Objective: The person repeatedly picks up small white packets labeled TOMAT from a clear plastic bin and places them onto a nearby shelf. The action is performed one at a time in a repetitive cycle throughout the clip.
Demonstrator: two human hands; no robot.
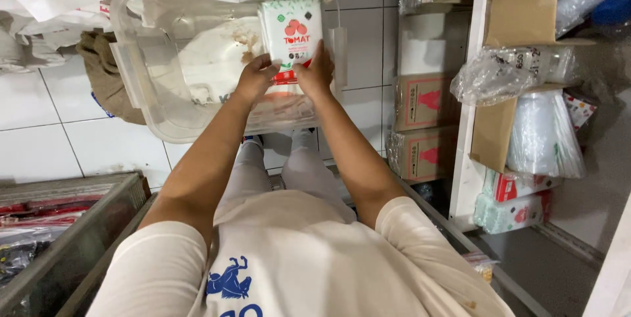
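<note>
Head view looks straight down the person's arms to a white packet [291, 34] with red tomato pictures, held out over a clear plastic tub [141, 87]. The left hand [255, 77] grips the packet's lower left corner, fingers curled shut on its edge. The right hand [317, 72] clamps the lower right corner the same way, thumb on the front face. The packet stands upright between the two hands, above the tub's far right part. The tub rests on the white tiled floor [59, 139], with a brown cloth [105, 77] just beside its left wall. To the right, a white shelf unit [468, 179] carries cardboard boxes [420, 103], a bundle of clear plastic cups [542, 136] and crumpled plastic bags [499, 74]. Near left sits a glass-topped case [66, 238].
</note>
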